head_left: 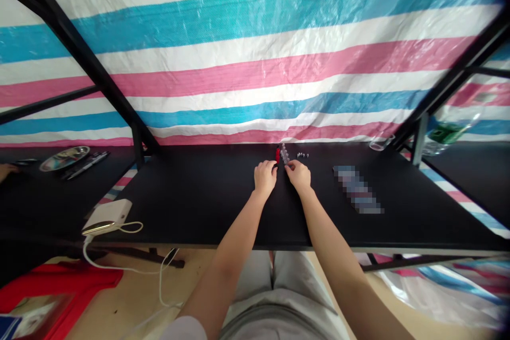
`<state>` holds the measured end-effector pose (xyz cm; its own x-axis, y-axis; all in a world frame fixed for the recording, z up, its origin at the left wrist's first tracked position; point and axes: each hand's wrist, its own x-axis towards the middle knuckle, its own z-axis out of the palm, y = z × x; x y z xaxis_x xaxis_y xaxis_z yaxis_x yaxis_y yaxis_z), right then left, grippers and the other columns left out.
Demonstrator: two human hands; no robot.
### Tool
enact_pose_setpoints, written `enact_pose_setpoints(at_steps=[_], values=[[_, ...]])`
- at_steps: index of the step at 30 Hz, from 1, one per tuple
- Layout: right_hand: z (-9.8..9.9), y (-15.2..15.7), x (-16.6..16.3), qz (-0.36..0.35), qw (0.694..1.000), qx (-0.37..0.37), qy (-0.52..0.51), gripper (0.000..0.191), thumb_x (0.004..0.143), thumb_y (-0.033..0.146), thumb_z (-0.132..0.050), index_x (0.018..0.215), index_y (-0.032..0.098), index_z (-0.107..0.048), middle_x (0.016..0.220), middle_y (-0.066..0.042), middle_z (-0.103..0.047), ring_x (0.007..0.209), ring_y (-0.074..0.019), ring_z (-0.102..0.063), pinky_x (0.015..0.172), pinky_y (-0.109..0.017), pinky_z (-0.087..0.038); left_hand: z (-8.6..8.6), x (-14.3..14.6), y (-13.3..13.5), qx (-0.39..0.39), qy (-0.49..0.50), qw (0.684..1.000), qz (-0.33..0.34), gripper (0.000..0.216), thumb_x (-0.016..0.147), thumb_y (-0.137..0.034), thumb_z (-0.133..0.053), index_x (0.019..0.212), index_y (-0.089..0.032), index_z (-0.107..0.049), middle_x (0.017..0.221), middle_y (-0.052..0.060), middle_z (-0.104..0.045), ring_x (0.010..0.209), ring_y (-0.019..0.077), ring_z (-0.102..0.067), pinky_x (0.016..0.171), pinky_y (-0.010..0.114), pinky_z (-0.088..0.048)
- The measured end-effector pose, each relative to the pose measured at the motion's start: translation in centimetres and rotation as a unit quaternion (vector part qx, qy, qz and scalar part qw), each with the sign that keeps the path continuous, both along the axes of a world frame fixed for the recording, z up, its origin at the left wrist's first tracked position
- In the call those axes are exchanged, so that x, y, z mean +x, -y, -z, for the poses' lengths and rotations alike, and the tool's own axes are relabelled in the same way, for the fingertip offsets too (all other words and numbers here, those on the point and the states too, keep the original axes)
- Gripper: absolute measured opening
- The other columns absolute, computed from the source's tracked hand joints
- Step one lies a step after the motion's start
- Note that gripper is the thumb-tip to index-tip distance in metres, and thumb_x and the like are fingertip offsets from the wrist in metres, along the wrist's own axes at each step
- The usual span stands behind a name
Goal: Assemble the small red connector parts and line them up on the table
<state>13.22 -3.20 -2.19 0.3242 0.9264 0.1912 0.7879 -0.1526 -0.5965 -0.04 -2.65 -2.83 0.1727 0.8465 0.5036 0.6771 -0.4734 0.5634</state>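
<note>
My left hand (264,176) is on the table, its curled fingers at the near end of a slim red object (278,154) with a dark end. The fingers appear to grip it, though the contact is partly hidden. Close beside it on the right lies a knobbly, see-through strip (284,153), like a terminal block. My right hand (299,174) pinches the near end of this strip between thumb and fingertips. Several small, pale, hook-like pieces (303,155) lie in a row just beyond my right hand.
The black table (191,196) carries a blurred flat rectangle (357,189) on the right and a clear cup (381,142) at the back. A white box with a cable (108,215) sits at the left edge. Black frame bars (95,74) rise on both sides before a striped sheet (255,58).
</note>
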Motion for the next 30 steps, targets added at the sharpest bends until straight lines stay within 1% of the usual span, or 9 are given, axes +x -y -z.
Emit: enact_pose_setpoints(at_steps=[2,4,8,11,14,18,21,25,30], values=[[0.1,0.0,-0.1,-0.012,0.999,0.030,0.005,0.012,0.075,0.029,-0.053,0.080,0.021,-0.061,0.080,-0.002,-0.063,0.076,-0.0156,-0.057,0.067,-0.026,-0.038,0.0,-0.1,0.0,0.000,0.008,1.000,-0.016,0.013,0.080,-0.021,-0.049,0.088,-0.021,-0.060,0.086,0.007,-0.058,0.083,0.0201,-0.052,0.078,0.033,-0.037],[0.1,0.0,-0.1,-0.020,0.998,0.056,0.007,0.012,0.074,0.029,-0.053,0.078,0.021,-0.060,0.084,-0.002,-0.063,0.079,-0.0156,-0.057,0.069,-0.026,-0.038,-0.1,-0.2,-0.1,0.003,0.030,0.999,-0.024,0.011,0.081,-0.021,-0.049,0.085,-0.020,-0.059,0.084,0.006,-0.059,0.080,0.0188,-0.052,0.077,0.032,-0.038],[0.3,-0.1,-0.2,-0.029,0.998,0.061,-0.012,0.013,0.073,0.030,-0.051,0.078,0.021,-0.059,0.075,0.000,-0.062,0.070,-0.0146,-0.056,0.068,-0.026,-0.038,-0.3,-0.3,-0.2,0.014,0.124,0.992,-0.017,0.015,0.083,-0.025,-0.045,0.090,-0.020,-0.056,0.088,0.006,-0.059,0.079,0.0171,-0.052,0.080,0.031,-0.039],[0.7,-0.3,-0.2,-0.053,0.995,0.081,-0.031,0.013,0.072,0.028,-0.050,0.078,0.020,-0.058,0.076,-0.001,-0.061,0.066,-0.0133,-0.054,0.065,-0.025,-0.039,-0.5,-0.2,-0.2,0.002,0.190,0.982,-0.006,0.015,0.082,-0.027,-0.045,0.092,-0.021,-0.056,0.088,0.006,-0.059,0.081,0.0171,-0.052,0.083,0.031,-0.038],[1.1,-0.5,-0.1,-0.077,0.991,0.105,-0.041,0.012,0.071,0.027,-0.050,0.078,0.019,-0.057,0.076,-0.002,-0.060,0.065,-0.0131,-0.053,0.064,-0.024,-0.040,-0.5,-0.2,-0.1,-0.011,0.223,0.975,0.000,0.014,0.082,-0.029,-0.047,0.090,-0.022,-0.056,0.086,0.006,-0.058,0.082,0.0169,-0.052,0.083,0.030,-0.039],[1.2,-0.6,-0.1,-0.094,0.987,0.118,-0.050,0.011,0.072,0.026,-0.049,0.077,0.019,-0.056,0.076,-0.003,-0.058,0.065,-0.0137,-0.052,0.064,-0.025,-0.041,-0.5,-0.2,-0.1,-0.031,0.271,0.962,-0.016,0.014,0.081,-0.030,-0.049,0.091,-0.022,-0.055,0.088,0.006,-0.058,0.084,0.0166,-0.053,0.083,0.029,-0.040],[1.1,-0.7,-0.2,-0.101,0.986,0.121,-0.061,0.010,0.072,0.026,-0.049,0.076,0.018,-0.055,0.076,-0.003,-0.058,0.064,-0.0133,-0.052,0.063,-0.025,-0.042,-0.4,-0.3,-0.3,-0.036,0.286,0.957,-0.024,0.014,0.080,-0.030,-0.050,0.090,-0.022,-0.055,0.090,0.005,-0.058,0.085,0.0157,-0.055,0.083,0.029,-0.040],[1.1,-0.7,-0.2,-0.127,0.979,0.143,-0.066,0.009,0.073,0.026,-0.049,0.075,0.018,-0.054,0.075,-0.002,-0.058,0.063,-0.0126,-0.052,0.064,-0.024,-0.042,-0.3,-0.4,-0.5,-0.034,0.282,0.958,-0.029,0.013,0.080,-0.029,-0.050,0.090,-0.022,-0.055,0.089,0.005,-0.059,0.084,0.0147,-0.056,0.082,0.027,-0.041],[1.0,-0.6,-0.5,-0.133,0.979,0.128,-0.090,0.010,0.072,0.027,-0.050,0.076,0.019,-0.054,0.075,-0.003,-0.058,0.064,-0.0131,-0.053,0.065,-0.025,-0.043,-0.5,-0.5,-0.5,-0.040,0.300,0.952,-0.043,0.013,0.080,-0.029,-0.050,0.090,-0.022,-0.054,0.089,0.004,-0.060,0.084,0.0147,-0.057,0.080,0.027,-0.041]])
